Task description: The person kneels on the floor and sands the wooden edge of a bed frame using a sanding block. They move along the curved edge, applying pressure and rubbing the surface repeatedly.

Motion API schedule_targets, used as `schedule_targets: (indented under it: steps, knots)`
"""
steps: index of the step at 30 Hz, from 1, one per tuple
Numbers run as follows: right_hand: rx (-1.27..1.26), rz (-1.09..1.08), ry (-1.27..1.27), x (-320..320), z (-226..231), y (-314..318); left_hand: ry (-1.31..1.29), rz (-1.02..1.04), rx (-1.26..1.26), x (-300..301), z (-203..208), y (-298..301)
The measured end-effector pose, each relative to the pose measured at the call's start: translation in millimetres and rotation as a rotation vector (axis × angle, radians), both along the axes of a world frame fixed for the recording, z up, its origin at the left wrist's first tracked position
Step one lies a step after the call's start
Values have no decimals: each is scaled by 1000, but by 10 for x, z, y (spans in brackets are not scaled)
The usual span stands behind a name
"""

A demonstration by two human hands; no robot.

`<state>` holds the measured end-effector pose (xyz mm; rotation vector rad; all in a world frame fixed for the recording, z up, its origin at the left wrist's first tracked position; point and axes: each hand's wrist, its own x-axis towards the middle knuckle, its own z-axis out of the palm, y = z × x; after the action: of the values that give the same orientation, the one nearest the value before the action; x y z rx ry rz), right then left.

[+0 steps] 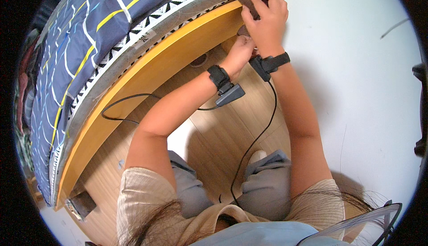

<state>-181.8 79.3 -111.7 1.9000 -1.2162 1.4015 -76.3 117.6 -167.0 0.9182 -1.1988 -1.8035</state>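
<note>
A dark brown cloth is bunched at the far corner of the wooden bed frame, beside the white wall. My right hand presses it there, thumb and fingers closed on the fabric. Just below, my left hand is closed at a lower fold of the brown cloth. Its fingertips are partly hidden by the right hand and wrist. Each wrist wears a black strap with a small device and a cable.
On the bed lies a grey-edged mattress under a blue quilt with white and yellow lines. The white wall rises close on the right. Cables loop over the wood floor. A dark box stands near the frame's lower left end.
</note>
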Motion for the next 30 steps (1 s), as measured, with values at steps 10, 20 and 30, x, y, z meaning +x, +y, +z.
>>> schedule_targets:
  steps: [10,20,30]
  knots:
    - [75,-19,-101,278,-303,-85,-273,-18,-441,603,67,243]
    - [73,136,-186,325,-305,-95,-1062,308,-1406,1381,904,805]
    - [43,284,-207,691,-320,74,-1390,389,-1220,1674,796,925]
